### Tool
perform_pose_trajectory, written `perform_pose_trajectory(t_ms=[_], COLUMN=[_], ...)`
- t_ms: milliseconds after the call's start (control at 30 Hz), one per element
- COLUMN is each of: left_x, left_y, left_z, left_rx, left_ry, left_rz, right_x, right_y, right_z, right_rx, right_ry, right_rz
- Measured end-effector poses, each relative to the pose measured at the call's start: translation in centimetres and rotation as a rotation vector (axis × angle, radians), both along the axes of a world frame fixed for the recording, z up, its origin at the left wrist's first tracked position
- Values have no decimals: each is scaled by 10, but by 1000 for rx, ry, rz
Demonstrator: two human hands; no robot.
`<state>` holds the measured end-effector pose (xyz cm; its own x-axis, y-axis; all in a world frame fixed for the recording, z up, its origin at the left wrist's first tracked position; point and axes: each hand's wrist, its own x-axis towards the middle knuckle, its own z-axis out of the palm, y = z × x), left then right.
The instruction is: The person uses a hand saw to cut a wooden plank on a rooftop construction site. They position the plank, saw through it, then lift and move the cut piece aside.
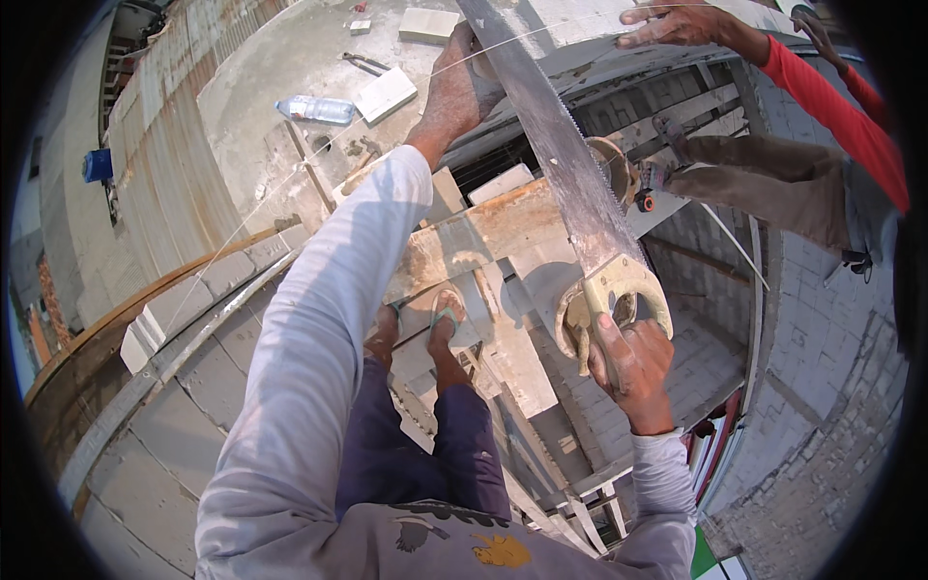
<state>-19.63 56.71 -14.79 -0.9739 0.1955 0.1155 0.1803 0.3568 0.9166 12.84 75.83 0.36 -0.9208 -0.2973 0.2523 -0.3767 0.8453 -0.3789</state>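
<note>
The right hand [638, 372] has its fingers wrapped round the handle of the saw [565, 159], one laid along the side; that grip should steer long, even strokes well. The left hand [459, 92] sits close against the saw, its fingertips hidden, so their hold cannot be told; best kept clear of the cut. The saw runs far and left from the right fingers toward the pale block [585, 37], where a co-worker's hand [672, 24] rests farther right.

Right grip [635, 369] holds handsaw [564, 153]; left grip [458, 97] beside blade [547, 118].
</note>
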Motion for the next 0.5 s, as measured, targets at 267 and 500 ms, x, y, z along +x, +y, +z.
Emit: perform_pose_trajectory(t_ms=[267, 500], left_x=[-6, -5], left_y=[-3, -2], left_z=[-2, -4], left_rx=[-134, -154], left_ry=[45, 86], left_rz=[-20, -78], right_x=[-11, -43], right_y=[-8, -19], right_z=[0, 2], right_rx=[31, 40], right_ry=[34, 14], right_rz=[-35, -10])
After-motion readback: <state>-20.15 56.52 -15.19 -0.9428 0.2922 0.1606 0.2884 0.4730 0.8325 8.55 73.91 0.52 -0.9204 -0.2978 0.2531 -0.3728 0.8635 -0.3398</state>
